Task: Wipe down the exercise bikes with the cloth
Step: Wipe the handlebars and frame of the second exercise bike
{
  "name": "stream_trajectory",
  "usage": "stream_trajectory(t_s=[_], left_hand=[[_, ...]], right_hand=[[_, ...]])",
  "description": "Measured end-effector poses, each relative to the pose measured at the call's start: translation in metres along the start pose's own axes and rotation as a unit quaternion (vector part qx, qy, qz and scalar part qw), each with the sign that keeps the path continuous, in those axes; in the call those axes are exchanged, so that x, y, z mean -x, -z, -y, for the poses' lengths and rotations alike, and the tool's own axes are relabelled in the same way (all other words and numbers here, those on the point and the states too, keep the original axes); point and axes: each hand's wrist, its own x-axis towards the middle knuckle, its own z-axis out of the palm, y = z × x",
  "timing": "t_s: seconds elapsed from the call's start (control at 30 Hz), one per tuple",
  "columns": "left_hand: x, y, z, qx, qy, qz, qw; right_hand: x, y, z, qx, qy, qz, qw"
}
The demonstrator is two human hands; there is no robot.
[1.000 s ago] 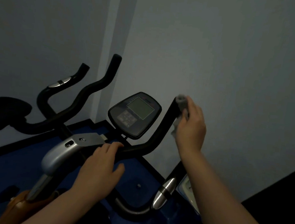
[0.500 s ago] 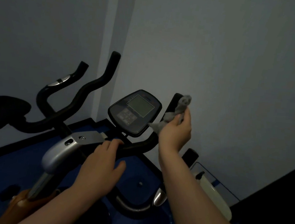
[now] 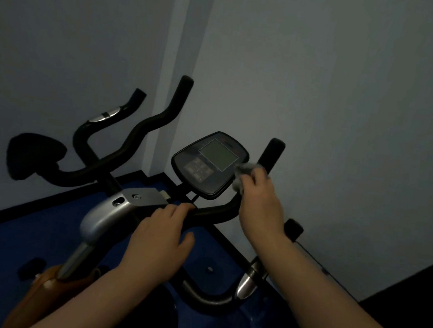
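Note:
An exercise bike stands in front of me, with black handlebars (image 3: 146, 122) and a dark console (image 3: 209, 164) bearing a grey screen. My right hand (image 3: 260, 202) grips a small grey cloth (image 3: 244, 172) and presses it against the right edge of the console, next to the upright right handlebar tip (image 3: 271, 155). Resting flat on the middle of the handlebar crossbar, just below the console, is my left hand (image 3: 160, 237), with its fingers laid over the bar. The silver stem (image 3: 108, 212) runs down to the left of that hand.
A black pad (image 3: 33, 156) sticks out at the far left of the handlebars. Grey walls meet in a corner right behind the bike. The floor is blue (image 3: 24, 226) with a black border. A chrome grip section (image 3: 249, 280) curves low at the right.
My right hand has come down with the cloth from the right handlebar tip to the console's right edge. The left hand has stayed on the crossbar.

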Motion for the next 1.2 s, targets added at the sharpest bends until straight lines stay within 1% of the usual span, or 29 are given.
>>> stream_trajectory(t_s=[0.03,0.07,0.13,0.17,0.23,0.27,0.3,0.37,0.4,0.43,0.47,0.5,0.57,0.63,0.7,0.8,0.83,0.9,0.93,1.0,1.03,1.07,1.1,1.2], left_hand=[[0.001,0.0,0.0,-0.006,-0.005,-0.005,1.0],[0.001,0.0,0.0,-0.01,-0.005,-0.012,1.0],[0.001,0.0,0.003,-0.005,0.011,-0.015,1.0],[0.0,-0.002,0.005,0.008,0.023,-0.012,1.0],[-0.004,-0.004,0.009,0.076,0.062,-0.021,0.995],[-0.005,-0.003,0.011,0.139,0.097,-0.038,0.985],[-0.007,-0.001,0.012,0.218,0.137,-0.065,0.964],[-0.008,0.008,0.014,0.358,0.203,-0.128,0.902],[-0.004,0.014,0.016,0.389,0.217,-0.153,0.882],[0.002,0.019,0.018,0.39,0.215,-0.166,0.88],[0.009,0.024,0.02,0.369,0.203,-0.166,0.892],[0.017,0.027,0.021,0.336,0.189,-0.152,0.91],[0.035,0.03,0.022,0.27,0.177,-0.113,0.94],[0.048,0.028,0.021,0.231,0.178,-0.107,0.95],[0.053,0.027,0.02,0.221,0.179,-0.121,0.951],[0.05,0.028,0.022,0.23,0.191,-0.146,0.943],[0.05,0.028,0.022,0.231,0.195,-0.152,0.941],[0.053,0.028,0.023,0.23,0.197,-0.157,0.94],[0.056,0.027,0.022,0.228,0.199,-0.154,0.941],[0.063,0.024,0.022,0.224,0.207,-0.147,0.941],[0.066,0.022,0.022,0.22,0.212,-0.147,0.941],[0.068,0.021,0.023,0.211,0.213,-0.148,0.942],[0.069,0.02,0.023,0.202,0.211,-0.15,0.945],[0.07,0.02,0.024,0.195,0.202,-0.158,0.947]], right_hand=[[0.001,0.002,0.002,-0.043,-0.012,0.011,0.999],[-0.003,0.006,0.001,-0.082,-0.028,-0.002,0.996],[-0.011,0.017,-0.003,-0.115,-0.051,-0.065,0.99],[-0.011,0.018,-0.004,-0.124,-0.069,-0.081,0.987],[0.004,0.01,0.009,-0.159,-0.116,-0.067,0.978],[0.019,0.001,0.021,-0.183,-0.133,-0.058,0.972],[0.034,-0.009,0.035,-0.206,-0.141,-0.056,0.967],[0.057,-0.021,0.063,-0.258,-0.119,-0.04,0.958],[0.062,-0.024,0.072,-0.29,-0.099,-0.015,0.952],[0.062,-0.022,0.076,-0.318,-0.08,0.016,0.945],[0.058,-0.018,0.075,-0.33,-0.065,0.043,0.941],[0.052,-0.013,0.068,-0.322,-0.06,0.045,0.944],[0.041,-0.005,0.047,-0.276,-0.083,-0.007,0.958],[0.043,-0.004,0.04,-0.241,-0.116,-0.048,0.962],[0.063,-0.014,0.065,-0.252,-0.089,-0.037,0.963],[0.091,-0.03,0.109,-0.289,0.013,0.057,0.956],[0.087,-0.029,0.11,-0.302,0.03,0.085,0.949],[0.063,-0.018,0.093,-0.325,0.019,0.139,0.935],[0.05,-0.012,0.08,-0.314,0.006,0.128,0.941],[0.037,-0.004,0.061,-0.232,-0.009,0.044,0.972],[0.04,-0.004,0.063,-0.186,-0.004,0.016,0.982],[0.047,-0.006,0.071,-0.159,0.017,0.007,0.987],[0.058,-0.011,0.082,-0.158,0.046,0.013,0.986],[0.069,-0.019,0.1,-0.178,0.169,0.057,0.968]])
